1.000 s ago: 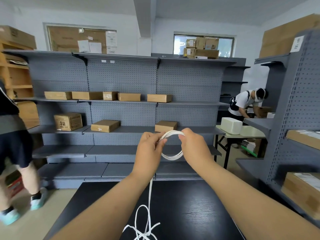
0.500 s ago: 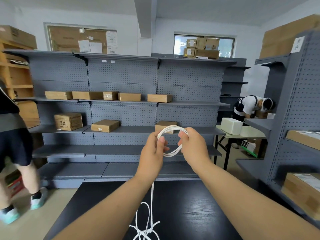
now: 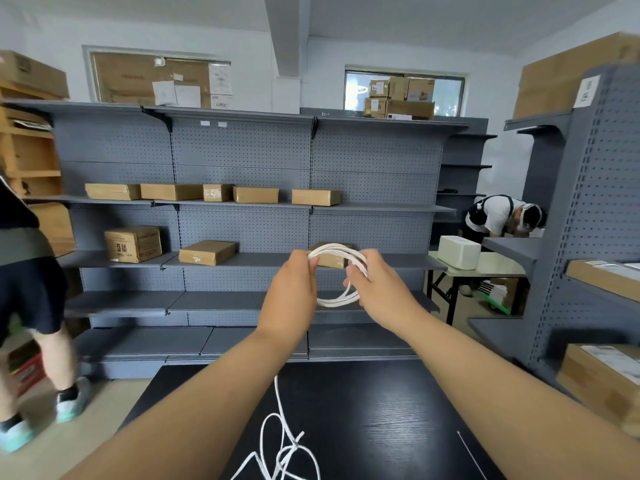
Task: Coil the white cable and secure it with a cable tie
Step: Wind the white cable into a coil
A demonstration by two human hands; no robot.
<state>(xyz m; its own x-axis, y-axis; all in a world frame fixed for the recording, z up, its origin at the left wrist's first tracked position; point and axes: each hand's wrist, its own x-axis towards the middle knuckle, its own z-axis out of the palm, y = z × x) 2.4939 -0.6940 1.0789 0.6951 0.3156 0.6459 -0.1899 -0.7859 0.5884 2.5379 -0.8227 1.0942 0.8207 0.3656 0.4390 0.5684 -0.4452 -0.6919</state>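
I hold a small coil of white cable (image 3: 337, 252) up in front of me, above the black table (image 3: 381, 410). My left hand (image 3: 291, 296) grips the coil's left side. My right hand (image 3: 375, 289) grips its right side, fingers curled over the loops. From under my left hand the loose cable (image 3: 277, 393) hangs straight down to a tangled heap (image 3: 284, 455) on the table's near edge. A thin white cable tie (image 3: 471, 455) lies on the table at the right, below my right forearm.
Grey shelving (image 3: 242, 209) with several cardboard boxes stands behind the table. Another grey rack (image 3: 588, 237) with boxes is close on the right. One person (image 3: 31, 289) stands at the left, another (image 3: 502, 216) bends over at the back right beside a pale table.
The coil has gained another loop and sits a little higher. My right hand has swung round over its right side, and the hanging cable has been drawn up from the heap.
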